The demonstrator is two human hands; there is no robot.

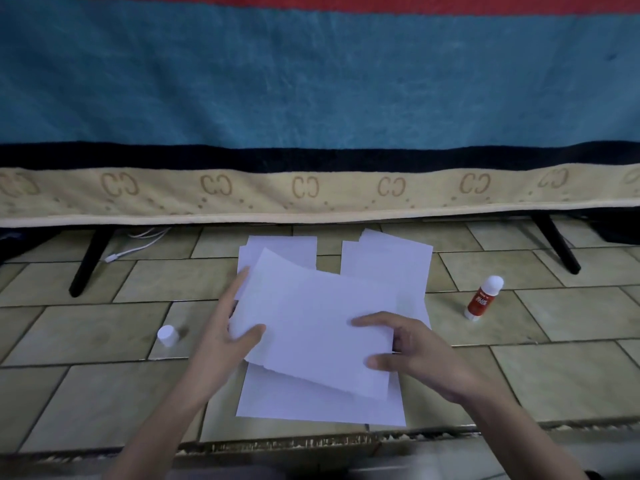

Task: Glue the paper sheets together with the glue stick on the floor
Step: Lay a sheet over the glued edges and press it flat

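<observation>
A white paper sheet (311,327), tilted and lifted at its near edge, is gripped by the left hand (228,327) at its left edge and the right hand (412,351) at its right edge, thumbs on top, above a second sheet (311,403) lying flat on the tiled floor (86,341). Two further paper stacks (388,261) lie behind, just short of the blanket's hanging hem (311,195). One uncapped glue stick (483,297) stands right of the papers with bare tile around it, and its one cap (168,335) stands apart on the left; two black legs (88,261) flank the area.
</observation>
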